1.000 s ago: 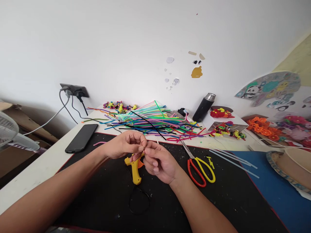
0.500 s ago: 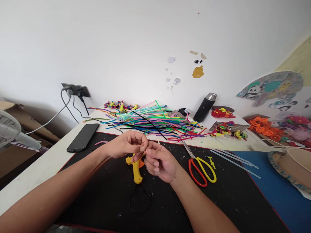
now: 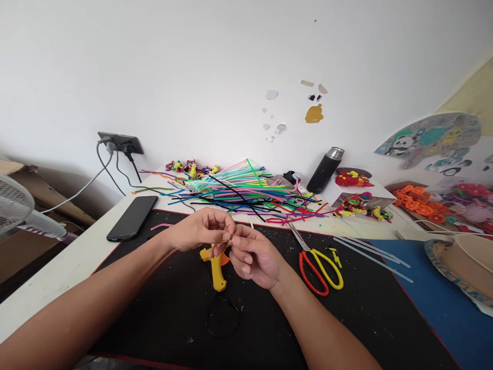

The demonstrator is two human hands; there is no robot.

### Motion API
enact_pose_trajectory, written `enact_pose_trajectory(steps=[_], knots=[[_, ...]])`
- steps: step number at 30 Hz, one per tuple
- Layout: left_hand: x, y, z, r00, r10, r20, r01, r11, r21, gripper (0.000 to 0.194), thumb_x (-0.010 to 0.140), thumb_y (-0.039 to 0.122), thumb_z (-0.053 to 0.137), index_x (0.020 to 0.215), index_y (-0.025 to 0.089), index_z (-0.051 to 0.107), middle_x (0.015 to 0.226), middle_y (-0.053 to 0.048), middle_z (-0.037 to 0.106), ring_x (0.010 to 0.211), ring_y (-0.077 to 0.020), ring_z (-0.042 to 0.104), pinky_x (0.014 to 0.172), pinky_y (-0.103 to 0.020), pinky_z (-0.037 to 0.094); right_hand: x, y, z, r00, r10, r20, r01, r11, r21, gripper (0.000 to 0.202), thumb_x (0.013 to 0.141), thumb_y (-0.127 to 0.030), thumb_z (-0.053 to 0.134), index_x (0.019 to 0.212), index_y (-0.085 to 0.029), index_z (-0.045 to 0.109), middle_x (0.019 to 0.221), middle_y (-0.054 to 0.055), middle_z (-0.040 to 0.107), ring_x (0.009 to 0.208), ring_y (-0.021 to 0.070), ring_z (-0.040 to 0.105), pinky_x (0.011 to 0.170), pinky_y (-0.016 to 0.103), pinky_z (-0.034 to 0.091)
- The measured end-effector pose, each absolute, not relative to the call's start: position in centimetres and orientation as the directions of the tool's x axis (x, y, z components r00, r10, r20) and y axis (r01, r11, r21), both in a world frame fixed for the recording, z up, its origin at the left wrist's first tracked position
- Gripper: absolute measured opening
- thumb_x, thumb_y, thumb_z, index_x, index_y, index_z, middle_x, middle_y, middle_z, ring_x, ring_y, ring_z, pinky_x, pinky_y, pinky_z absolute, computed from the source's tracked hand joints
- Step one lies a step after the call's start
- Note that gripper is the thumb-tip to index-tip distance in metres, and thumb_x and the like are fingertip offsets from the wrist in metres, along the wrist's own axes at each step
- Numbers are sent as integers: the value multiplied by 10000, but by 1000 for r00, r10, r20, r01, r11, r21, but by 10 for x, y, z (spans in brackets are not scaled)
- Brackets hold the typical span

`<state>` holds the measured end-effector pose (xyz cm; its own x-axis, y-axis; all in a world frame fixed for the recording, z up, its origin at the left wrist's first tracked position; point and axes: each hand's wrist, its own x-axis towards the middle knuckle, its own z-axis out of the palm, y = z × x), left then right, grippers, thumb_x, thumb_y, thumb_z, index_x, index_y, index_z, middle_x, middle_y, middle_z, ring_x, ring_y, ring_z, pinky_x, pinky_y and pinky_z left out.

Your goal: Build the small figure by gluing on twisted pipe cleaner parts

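A flat white worktop (image 3: pixel 77 267) carries a broad black mat (image 3: pixel 265 329) with a red edge, and beyond it lies a heap of long, thin, many-coloured craft stems (image 3: pixel 239 190). Over the mat, the bare left hand (image 3: pixel 204 228) and bare right hand (image 3: pixel 258 257) meet, each narrowed to a thumb-and-finger pinch. Steel-bladed scissors (image 3: pixel 307 251) with one red and one yellow looped handle lie to the right; a yellow, pistol-shaped glue gun (image 3: pixel 217 272) lies on the mat, partly hidden by the hands. Smallest is a tiny dark-reddish piece (image 3: pixel 231 240), between the two sets of fingertips. The step in hand looks like close fingertip work on it; the next move probably calls for steady pinches and light pressure. Only a speck shows, so its shape and material cannot be told.
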<state>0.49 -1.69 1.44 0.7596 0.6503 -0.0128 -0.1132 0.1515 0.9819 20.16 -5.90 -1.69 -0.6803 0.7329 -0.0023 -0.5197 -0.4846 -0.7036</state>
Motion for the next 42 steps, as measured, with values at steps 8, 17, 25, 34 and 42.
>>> enact_pose_trajectory(steps=[8, 17, 25, 34, 42], knots=[[4, -17, 12, 760, 650, -11, -115, 150, 982, 267, 850, 336, 848, 842, 128, 680, 585, -14, 673, 462, -91, 590, 476, -168, 492, 201, -58, -19, -676, 736, 12, -526, -472, -708, 248, 854, -306, 827, 865, -199, 603, 472, -115, 472, 375, 86, 422, 351, 176, 367], [4, -17, 11, 761, 648, -23, -109, 163, 981, 274, 845, 340, 849, 831, 128, 675, 564, -7, 660, 454, -94, 584, 474, -173, 497, 201, -57, -23, -684, 729, -6, -505, -479, -718, 279, 848, -335, 838, 883, -203, 594, 470, -121, 455, 384, 95, 453, 359, 178, 391], [4, -16, 8, 757, 653, -31, -97, 160, 982, 283, 838, 350, 851, 825, 130, 673, 563, -8, 654, 455, -99, 586, 472, -176, 489, 201, -57, -22, -677, 736, -11, -500, -472, -726, 303, 824, -349, 856, 867, -200, 595, 466, -120, 449, 381, 95, 452, 364, 178, 402], [5, -16, 8, 751, 659, -42, -90, 164, 982, 288, 828, 348, 857, 823, 129, 670, 574, -7, 660, 453, -98, 584, 472, -182, 496, 201, -56, -23, -687, 726, -3, -503, -479, -719, 278, 839, -334, 839, 867, -199, 598, 464, -121, 454, 388, 97, 466, 361, 180, 409], [4, -17, 8, 752, 658, -36, -104, 173, 979, 263, 826, 319, 858, 819, 130, 675, 569, 0, 655, 458, -96, 589, 486, -178, 501, 201, -56, -25, -684, 730, 1, -504, -471, -724, 270, 845, -331, 833, 871, -198, 600, 468, -123, 450, 393, 98, 476, 366, 181, 416]])
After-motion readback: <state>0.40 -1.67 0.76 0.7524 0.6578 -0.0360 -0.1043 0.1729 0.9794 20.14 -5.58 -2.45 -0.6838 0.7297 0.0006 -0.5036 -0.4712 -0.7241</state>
